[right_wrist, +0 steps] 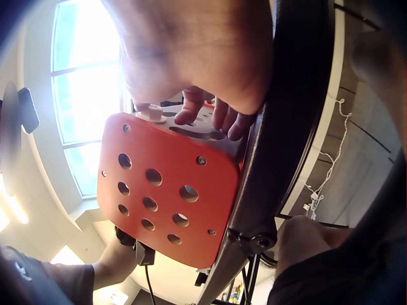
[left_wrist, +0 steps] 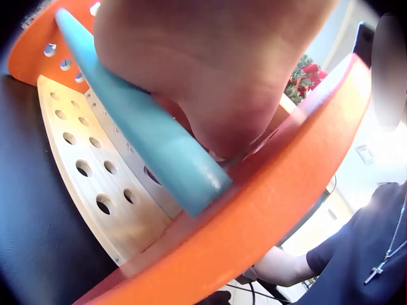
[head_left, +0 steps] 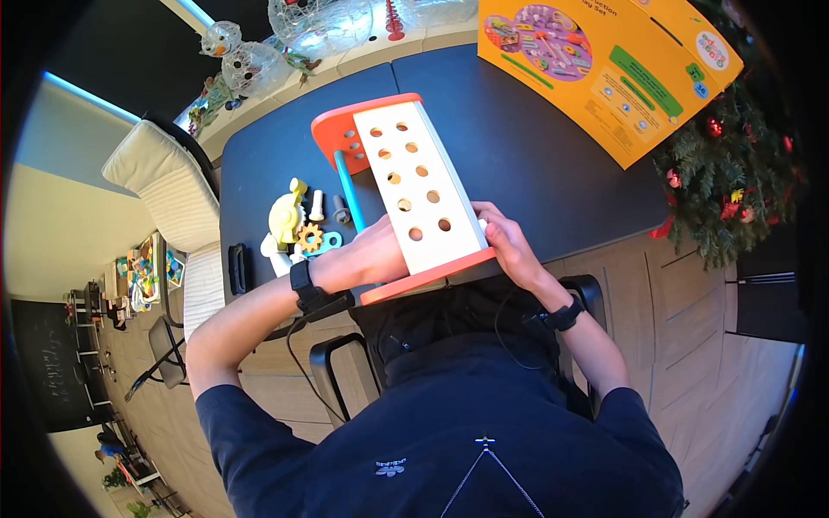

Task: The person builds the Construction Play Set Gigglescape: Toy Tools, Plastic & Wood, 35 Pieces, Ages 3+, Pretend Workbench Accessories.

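One white piece (right_wrist: pixel 151 115) at the near end of the toy bench (head_left: pixel 413 186), right side. Nearer, outside the bench: right hand (head_left: pixel 513 250), thumb touching the piece, fingers bent, pinch unclear. Inside the bench: left hand (head_left: pixel 374 253), fingers hidden, hold unclear.

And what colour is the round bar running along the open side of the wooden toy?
The bar is plain turquoise blue; the left wrist view shows it best.
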Action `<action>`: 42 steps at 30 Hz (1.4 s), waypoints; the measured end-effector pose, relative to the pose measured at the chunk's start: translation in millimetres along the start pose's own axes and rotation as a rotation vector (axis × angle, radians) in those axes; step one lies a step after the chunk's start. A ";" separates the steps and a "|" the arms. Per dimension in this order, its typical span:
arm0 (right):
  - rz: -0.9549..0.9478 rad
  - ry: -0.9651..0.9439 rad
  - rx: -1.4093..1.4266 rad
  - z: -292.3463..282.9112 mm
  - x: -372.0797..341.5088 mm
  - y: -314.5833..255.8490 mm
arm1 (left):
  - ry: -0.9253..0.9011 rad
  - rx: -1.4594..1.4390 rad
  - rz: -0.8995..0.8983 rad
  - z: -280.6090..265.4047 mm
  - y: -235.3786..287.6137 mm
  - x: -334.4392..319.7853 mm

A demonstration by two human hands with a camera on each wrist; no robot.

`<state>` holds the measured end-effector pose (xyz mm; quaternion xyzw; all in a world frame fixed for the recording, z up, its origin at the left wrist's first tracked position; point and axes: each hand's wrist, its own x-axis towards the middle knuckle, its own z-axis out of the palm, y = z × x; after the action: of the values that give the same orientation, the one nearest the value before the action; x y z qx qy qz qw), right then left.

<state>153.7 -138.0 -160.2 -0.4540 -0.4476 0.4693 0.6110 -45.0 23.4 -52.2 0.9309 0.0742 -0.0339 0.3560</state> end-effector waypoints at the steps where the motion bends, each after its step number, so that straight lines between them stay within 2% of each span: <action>1: 0.004 0.002 0.006 0.2 -0.2 0.2 | 0.028 0.023 0.020 3.5 -3.0 -0.7; 4: -0.062 0.041 -0.088 3.8 -0.6 -5.9 | 0.102 0.008 0.026 10.7 -6.1 -1.6; 7: -0.143 0.092 -0.299 9.0 -0.6 -23.1 | 0.100 0.018 -0.016 9.6 -2.5 0.2; 10: -0.189 0.108 -0.432 8.9 2.8 -38.3 | 0.073 0.163 0.006 12.8 -8.3 1.9; 13: -0.036 0.091 -0.387 8.6 -0.6 -37.6 | 0.199 0.345 0.148 18.3 -13.1 0.9; 16: -0.037 0.109 -0.322 11.3 -1.1 -34.5 | 0.233 0.467 0.190 16.7 -7.8 1.0; 19: -0.030 0.084 -0.321 6.6 -1.4 -27.0 | 0.128 0.196 0.072 8.9 -2.6 2.7; 25: 0.011 0.065 -0.304 6.0 -2.5 -29.5 | 0.027 0.071 0.328 -4.5 -4.5 2.5; 28: 0.014 0.070 -0.294 4.7 -3.0 -26.7 | -0.095 -0.032 0.122 -7.6 4.7 6.8; 34: 0.003 0.084 -0.309 4.7 -3.3 -25.5 | 0.078 -0.053 0.106 0.0 9.8 6.8; 42: 0.037 0.041 -0.307 1.5 -3.2 -33.0 | -0.024 -0.088 0.157 -4.6 4.9 8.9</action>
<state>157.2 -145.9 -128.1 -0.5596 -0.4932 0.3972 0.5347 -35.3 23.8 -46.6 0.9169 -0.0018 -0.0135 0.3988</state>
